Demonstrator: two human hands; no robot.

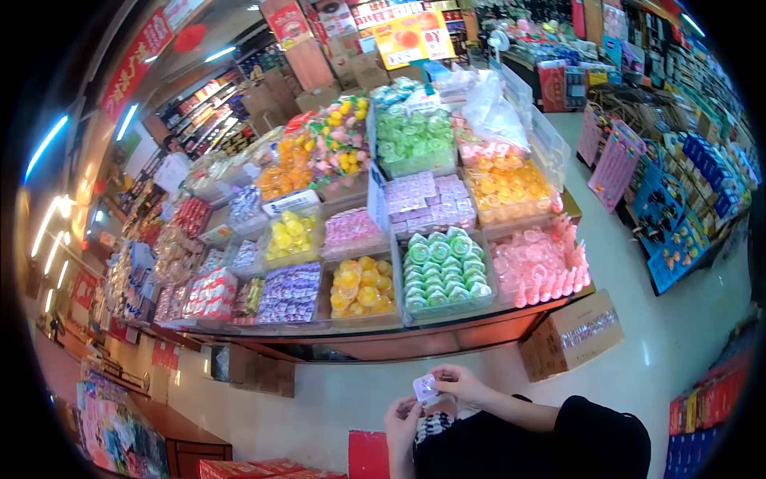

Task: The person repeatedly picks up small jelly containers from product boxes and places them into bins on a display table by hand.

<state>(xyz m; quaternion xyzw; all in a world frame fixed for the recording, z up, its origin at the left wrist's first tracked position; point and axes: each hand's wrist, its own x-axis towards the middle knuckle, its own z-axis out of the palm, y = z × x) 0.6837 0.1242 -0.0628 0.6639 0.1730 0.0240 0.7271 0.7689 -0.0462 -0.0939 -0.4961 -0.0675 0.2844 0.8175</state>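
A small pale-purple wrapped packet (425, 388) is held up in front of my body, above the floor. My right hand (458, 383) pinches its right side between thumb and fingers. On the lower left, my left hand (403, 415) has its fingertips closed at the packet's edge. What is inside the wrapper is too small to make out. Similar pale-purple packets (427, 201) fill a bin in the middle of the display ahead. Nearest to my hands in the front row are a bin of green-and-white wrapped cups (447, 271) and a bin of orange-yellow cups (361, 287).
Pink cups and small pink bottles (535, 267) fill the front right bin. A cardboard box (573, 335) stands on the floor below it. Another cardboard box (259, 371) sits under the display's left part. Hanging goods (650, 184) line the aisle's right side.
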